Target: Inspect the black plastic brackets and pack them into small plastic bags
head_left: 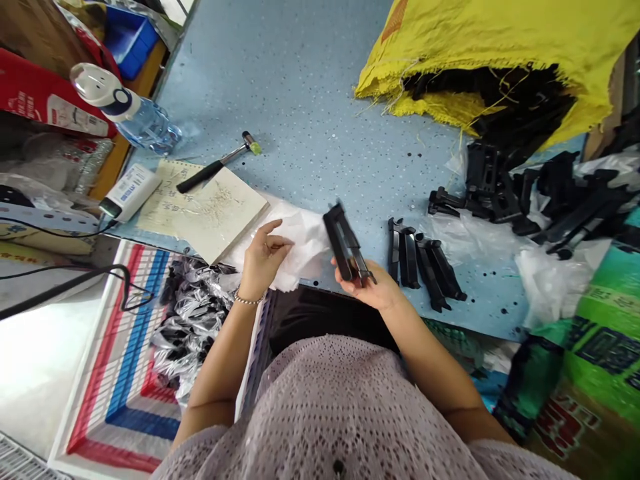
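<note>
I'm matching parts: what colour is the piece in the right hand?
The piece in the right hand is black; the head view shows it.

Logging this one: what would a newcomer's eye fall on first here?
Likely the bright yellow sack at upper right, with black parts showing in its frayed mouth. Next, perhaps the black frame held in the right hand, mid-picture, then the striped crate of plastic-wrapped items at lower left.

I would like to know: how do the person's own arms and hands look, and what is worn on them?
Both the left hand and the right hand are without gloves. A bracelet of small, shiny, silvery beads circles the left wrist. The forearms are bare, below short sleeves of greyish-mauve, openwork fabric.
</note>
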